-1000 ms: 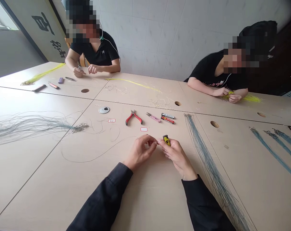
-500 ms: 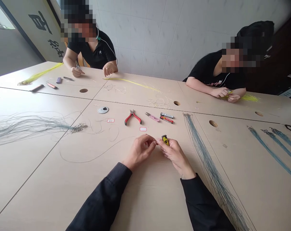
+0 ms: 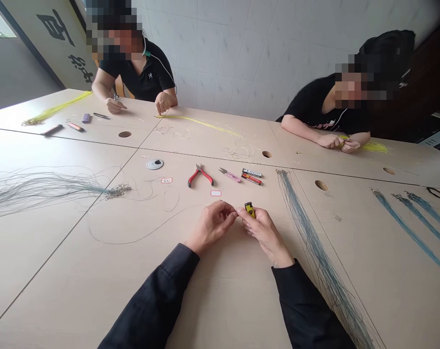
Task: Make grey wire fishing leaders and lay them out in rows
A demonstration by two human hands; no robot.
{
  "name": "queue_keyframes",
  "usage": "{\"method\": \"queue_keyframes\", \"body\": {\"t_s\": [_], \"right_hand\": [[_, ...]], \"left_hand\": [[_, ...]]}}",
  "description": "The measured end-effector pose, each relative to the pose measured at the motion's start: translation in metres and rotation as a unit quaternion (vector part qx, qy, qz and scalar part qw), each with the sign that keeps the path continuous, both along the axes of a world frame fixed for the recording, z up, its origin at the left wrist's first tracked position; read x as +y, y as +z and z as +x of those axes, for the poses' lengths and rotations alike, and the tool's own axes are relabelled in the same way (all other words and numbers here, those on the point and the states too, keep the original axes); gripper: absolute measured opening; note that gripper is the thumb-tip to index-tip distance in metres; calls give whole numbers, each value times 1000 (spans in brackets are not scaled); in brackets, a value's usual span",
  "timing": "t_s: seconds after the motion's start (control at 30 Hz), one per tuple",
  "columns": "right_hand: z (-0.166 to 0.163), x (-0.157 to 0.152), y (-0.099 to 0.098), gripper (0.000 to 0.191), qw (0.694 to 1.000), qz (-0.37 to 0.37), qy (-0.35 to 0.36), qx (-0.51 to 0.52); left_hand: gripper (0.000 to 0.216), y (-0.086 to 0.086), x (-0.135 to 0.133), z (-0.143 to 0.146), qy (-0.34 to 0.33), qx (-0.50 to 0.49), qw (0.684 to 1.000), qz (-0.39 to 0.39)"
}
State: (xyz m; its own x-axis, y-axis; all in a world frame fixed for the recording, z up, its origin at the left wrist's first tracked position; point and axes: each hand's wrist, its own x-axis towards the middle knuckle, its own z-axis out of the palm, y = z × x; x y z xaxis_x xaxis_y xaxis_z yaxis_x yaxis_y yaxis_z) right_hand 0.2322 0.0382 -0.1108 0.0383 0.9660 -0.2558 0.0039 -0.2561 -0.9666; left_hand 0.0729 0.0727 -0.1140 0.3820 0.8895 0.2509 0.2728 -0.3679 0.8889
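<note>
My left hand is closed in a pinch on a thin cord, which trails from it in a loop over the table to the left. Fingertip to fingertip, my right hand meets it; its thumb and forefinger are pressed together where the cord's end would be, too small to make out. Tucked in the right palm is a yellow and black lighter, its top sticking up past the thumb. Just beyond my hands lie red-handled pliers, pink thread snips and a white label with a red border.
Bundles of blue-grey cords lie left and right of my arms. Two markers or batteries and a round metal cable cover sit ahead. Two co-workers handle yellow cords across the table. Cable holes pierce the tabletop.
My hands keep the same pinch and barely move. The view has shifted slightly. The co-worker at right has moved both hands a little.
</note>
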Motion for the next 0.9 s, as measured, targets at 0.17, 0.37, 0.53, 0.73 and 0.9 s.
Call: {"method": "queue_keyframes", "body": {"t_s": [0.17, 0.37, 0.53, 0.73, 0.9], "right_hand": [[0, 0, 1, 43, 1000, 4, 4, -8], [-2, 1, 1, 47, 1000, 8, -2, 3], [-2, 1, -2, 46, 1000, 18, 6, -4], [-1, 2, -7, 48, 999, 27, -2, -25], [-1, 3, -5, 48, 1000, 17, -10, -4]], "left_hand": [[16, -4, 1, 0, 4, -13, 1000, -12], [18, -4, 2, 1, 20, -37, 999, -28], [20, -1, 1, 1, 21, -36, 999, -35], [16, -1, 1, -1, 9, -39, 998, -37], [15, -3, 1, 0, -4, -43, 998, -39]]}}
